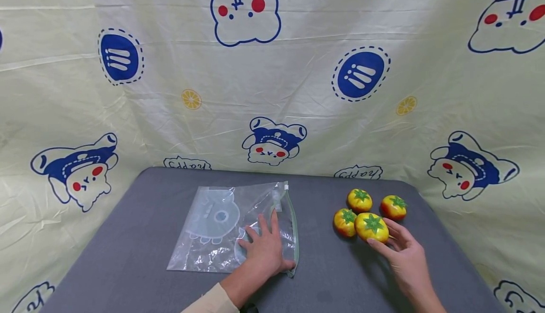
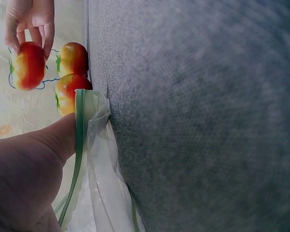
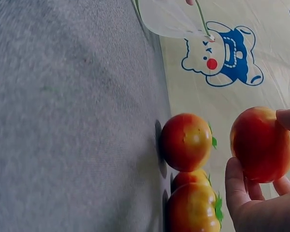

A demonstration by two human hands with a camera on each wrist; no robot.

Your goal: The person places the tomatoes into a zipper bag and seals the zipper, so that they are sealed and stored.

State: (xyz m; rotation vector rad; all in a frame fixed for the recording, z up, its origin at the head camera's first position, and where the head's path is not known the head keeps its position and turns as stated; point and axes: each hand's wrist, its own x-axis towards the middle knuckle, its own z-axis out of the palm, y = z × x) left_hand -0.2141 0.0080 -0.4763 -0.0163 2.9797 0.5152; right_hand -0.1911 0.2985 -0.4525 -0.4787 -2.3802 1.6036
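Observation:
My right hand [image 1: 406, 256] holds a red-and-yellow toy tomato [image 1: 372, 228] with a green leafy top, pinched between thumb and fingers. In the right wrist view that tomato [image 3: 263, 144] is raised off the table. Three similar ones are close by: one at the back [image 1: 359, 200], one on the left [image 1: 345, 222] and one on the right [image 1: 393, 207]. On the left lies a flat, clear zip bag [image 1: 213, 251] with a pale print, its green-edged mouth facing right. My left hand [image 1: 265, 249] rests on the bag with fingers spread, thumb at the green zip strip [image 2: 79, 140].
A grey cloth-covered table [image 1: 140, 256] carries the bag and the tomatoes. Behind it and at both sides hangs a cream curtain [image 1: 272, 81] with blue cartoon prints. The white zip slider [image 1: 286, 186] sits at the bag's far corner.

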